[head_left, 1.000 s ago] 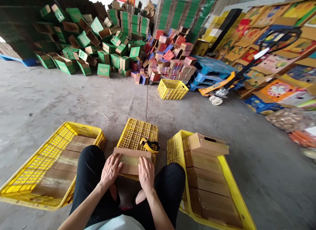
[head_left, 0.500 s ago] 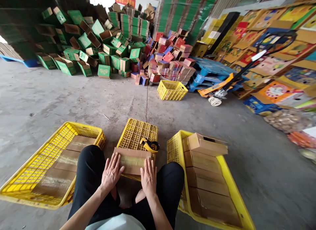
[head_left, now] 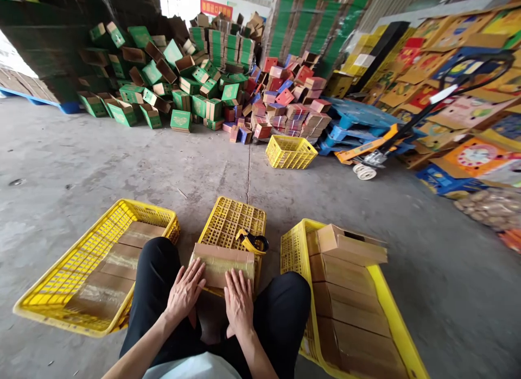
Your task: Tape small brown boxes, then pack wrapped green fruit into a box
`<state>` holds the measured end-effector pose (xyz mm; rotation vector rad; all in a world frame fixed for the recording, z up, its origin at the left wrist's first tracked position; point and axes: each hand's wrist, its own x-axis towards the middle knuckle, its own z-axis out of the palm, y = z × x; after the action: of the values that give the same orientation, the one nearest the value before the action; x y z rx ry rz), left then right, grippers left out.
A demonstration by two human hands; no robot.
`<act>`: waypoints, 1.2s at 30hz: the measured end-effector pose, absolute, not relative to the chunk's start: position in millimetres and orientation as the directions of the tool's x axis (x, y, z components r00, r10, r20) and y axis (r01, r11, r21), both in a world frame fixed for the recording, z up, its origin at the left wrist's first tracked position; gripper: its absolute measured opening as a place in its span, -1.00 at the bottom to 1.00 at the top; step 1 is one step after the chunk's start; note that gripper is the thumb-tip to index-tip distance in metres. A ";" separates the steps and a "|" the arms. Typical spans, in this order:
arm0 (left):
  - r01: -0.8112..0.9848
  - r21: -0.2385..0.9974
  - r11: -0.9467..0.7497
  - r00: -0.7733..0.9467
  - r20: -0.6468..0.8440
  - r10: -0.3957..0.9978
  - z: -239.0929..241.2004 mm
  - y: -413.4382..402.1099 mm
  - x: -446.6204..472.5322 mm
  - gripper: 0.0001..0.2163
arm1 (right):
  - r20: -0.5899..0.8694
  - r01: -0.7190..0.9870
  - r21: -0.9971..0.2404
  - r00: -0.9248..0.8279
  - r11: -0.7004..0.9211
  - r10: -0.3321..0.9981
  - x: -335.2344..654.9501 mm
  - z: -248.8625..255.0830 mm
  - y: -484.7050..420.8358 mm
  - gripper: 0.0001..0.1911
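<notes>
Two bare hands lie palm down at a small cardboard box (head_left: 223, 260), which sits on the near end of an upturned yellow crate (head_left: 233, 215), between the person's knees. Clear tape (head_left: 222, 269) runs along its top. From where I stand, the left hand (head_left: 185, 292) is spread flat, its fingertips over the box's left end; the right hand (head_left: 240, 303) is flat too, fingers a little apart, tips over the near edge. Neither has closed around anything; whether the palms press down, I cannot tell.

What has changed is the right hand: a second ago it lay along the box's right end, and now it has slid inward and back toward the person, leaving that end uncovered. The box itself has stayed put on the crate. I'd judge that the smoothing of the tape is easing off.

Beyond the box, on the same upturned crate, a yellow-and-black tape dispenser (head_left: 249, 241) lies out of both hands. Left of that crate stands a yellow basket (head_left: 49, 297) with taped cartons (head_left: 120, 259) inside; to its right, another basket (head_left: 293, 251) holds a row of cartons (head_left: 354, 292), one more (head_left: 350, 243) tilted over its far end.
</notes>
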<state>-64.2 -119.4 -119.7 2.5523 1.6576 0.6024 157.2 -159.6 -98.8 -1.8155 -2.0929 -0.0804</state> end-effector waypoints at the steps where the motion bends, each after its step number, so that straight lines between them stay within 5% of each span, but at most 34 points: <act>1: 0.878 0.244 -0.413 0.337 0.299 0.893 -121.3 -119.7 -66.1 -0.52 | 0.312 0.968 -0.197 -0.089 0.156 0.946 154.4 -99.1 -160.2 -0.53; 9: 0.868 0.262 -0.423 0.332 0.326 0.885 -129.5 -118.0 -64.1 -0.52 | 0.288 0.946 -0.240 -0.145 0.218 0.947 129.8 -100.9 -139.0 -0.52; 20: 0.873 0.207 -0.441 0.342 0.385 0.858 -124.5 -117.8 -34.5 -0.51 | 0.425 0.956 -0.285 0.065 0.065 0.903 203.2 -131.1 -132.7 -0.43; 27: 0.810 0.193 -0.553 0.452 0.395 0.800 -122.4 -111.7 8.3 -0.45 | 0.371 0.931 -0.364 0.146 -0.001 0.917 200.9 -130.5 -128.0 -0.39; 36: 0.831 0.198 -0.519 0.422 0.382 0.822 -126.7 -104.0 15.5 -0.38 | 0.335 0.976 -0.144 -0.110 0.166 0.936 217.4 -118.9 -147.6 -0.31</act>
<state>15.5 -104.0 -126.7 2.6676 1.5508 0.6973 217.4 -147.6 -118.9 -1.8213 -2.1030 -0.1592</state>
